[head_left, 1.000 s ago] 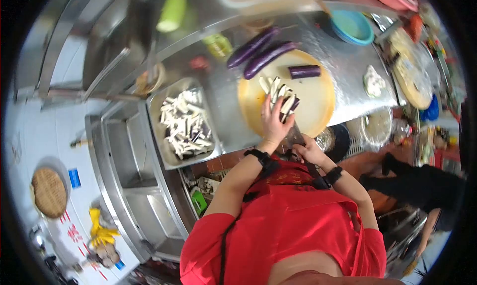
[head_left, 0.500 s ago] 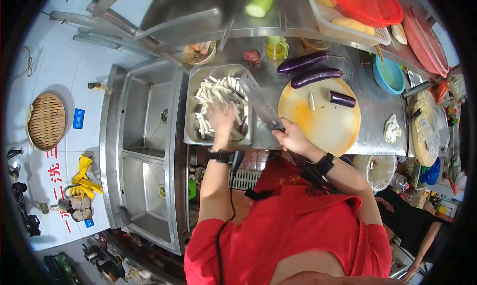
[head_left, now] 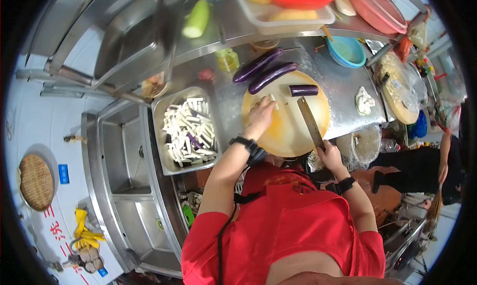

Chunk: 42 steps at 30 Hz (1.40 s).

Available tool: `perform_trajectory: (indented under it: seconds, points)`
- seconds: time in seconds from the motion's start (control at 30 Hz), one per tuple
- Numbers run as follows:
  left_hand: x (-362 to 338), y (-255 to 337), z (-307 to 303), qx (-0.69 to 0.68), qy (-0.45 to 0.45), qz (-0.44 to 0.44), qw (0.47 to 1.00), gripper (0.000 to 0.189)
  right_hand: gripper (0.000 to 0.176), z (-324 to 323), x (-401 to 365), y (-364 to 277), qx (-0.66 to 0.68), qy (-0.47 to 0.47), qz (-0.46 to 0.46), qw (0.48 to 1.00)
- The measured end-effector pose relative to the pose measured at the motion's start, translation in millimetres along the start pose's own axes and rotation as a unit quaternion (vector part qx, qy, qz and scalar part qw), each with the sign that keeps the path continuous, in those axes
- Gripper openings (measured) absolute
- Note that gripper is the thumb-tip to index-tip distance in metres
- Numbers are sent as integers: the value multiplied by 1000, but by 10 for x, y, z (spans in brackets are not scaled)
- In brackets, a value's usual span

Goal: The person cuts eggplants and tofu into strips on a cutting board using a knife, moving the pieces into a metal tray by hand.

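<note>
My left hand (head_left: 261, 117) is over the left part of the round cutting board (head_left: 288, 131), its fingers closed on a pale eggplant strip (head_left: 274, 102). A large cleaver (head_left: 310, 123) is held by its handle in my right hand (head_left: 330, 156), the blade lying over the board's right side. A cut piece of purple eggplant (head_left: 303, 90) rests near the board's top edge. Two whole eggplants (head_left: 272, 77) lie just behind the board. To the left, a steel tray (head_left: 160, 113) holds many pale strips, some with purple skin.
A double steel sink (head_left: 130, 156) is at the left. On the shelf above are a green gourd (head_left: 197, 19) and a white basket (head_left: 263, 26). A blue bowl (head_left: 347, 51) and a white cloth (head_left: 364, 101) are at the right. Another person (head_left: 417, 168) stands at far right.
My left hand has left the steel tray and moved right to the strip on the board. The cleaver has moved from beside the tray to over the board. The view has shifted right.
</note>
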<state>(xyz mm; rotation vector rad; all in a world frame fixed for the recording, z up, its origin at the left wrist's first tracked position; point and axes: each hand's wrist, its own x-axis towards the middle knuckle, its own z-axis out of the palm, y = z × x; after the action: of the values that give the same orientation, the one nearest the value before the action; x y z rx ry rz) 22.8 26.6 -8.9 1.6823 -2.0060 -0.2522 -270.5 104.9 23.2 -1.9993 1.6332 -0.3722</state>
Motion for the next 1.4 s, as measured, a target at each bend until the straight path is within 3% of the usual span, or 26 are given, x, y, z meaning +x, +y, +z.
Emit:
perform_trajectory:
  seconds: [0.07,0.13,0.27,0.33,0.4,0.43,0.47,0.5,0.57,0.67,0.7,0.73,0.8,0.93,0.97,1.03,1.17,1.27,1.4]
  points:
    - [142,-47,186,63,9,67,996,21,21,-6,-116,92,-38,32,10,999]
    - [257,-90,281,124,-52,105,985,14,20,23,-188,146,-101,9,63,993]
    - [252,-111,324,173,-69,88,979,11,27,206,-285,285,-108,8,91,990]
    - [188,-48,189,142,-116,38,982,19,27,198,-276,220,-114,0,100,988]
    - [99,-4,-82,85,-91,-5,992,22,27,208,-274,207,-118,-1,102,988]
    - [75,46,-297,52,-103,-83,990,25,27,227,-270,234,-115,1,105,988]
    - [-13,-36,-439,36,-56,-108,992,30,22,255,-271,275,-110,16,95,989]
    - [-4,12,-801,10,-95,-229,969,32,19,278,-279,306,-105,30,85,990]
    - [-205,-380,-1079,82,134,-181,971,24,19,302,-262,333,-104,27,88,990]
    - [-487,-847,-1457,244,169,-216,930,29,24,288,-254,314,-117,28,82,989]
    - [-504,-837,-1455,231,166,-232,930,32,26,266,-244,291,-114,21,83,990]
    - [-485,-829,-1440,219,163,-248,930,35,28,245,-230,266,-110,15,84,990]
    - [-351,-767,-1249,111,150,-127,974,35,19,240,-232,253,-102,34,79,991]
    - [171,-41,-576,-17,27,-1,999,37,20,300,-224,306,-96,45,86,991]
    - [302,73,-366,-14,-9,28,999,44,20,306,-221,308,-95,36,96,990]
    - [556,279,46,5,17,91,996,51,21,312,-223,302,-99,18,115,988]
    - [909,489,584,20,-11,72,997,56,23,253,-223,196,-92,8,143,985]
    - [934,438,765,4,-91,5,996,57,27,284,-234,211,-99,31,131,986]
    - [664,265,604,-38,-84,-46,995,55,39,329,-228,313,-84,13,141,986]
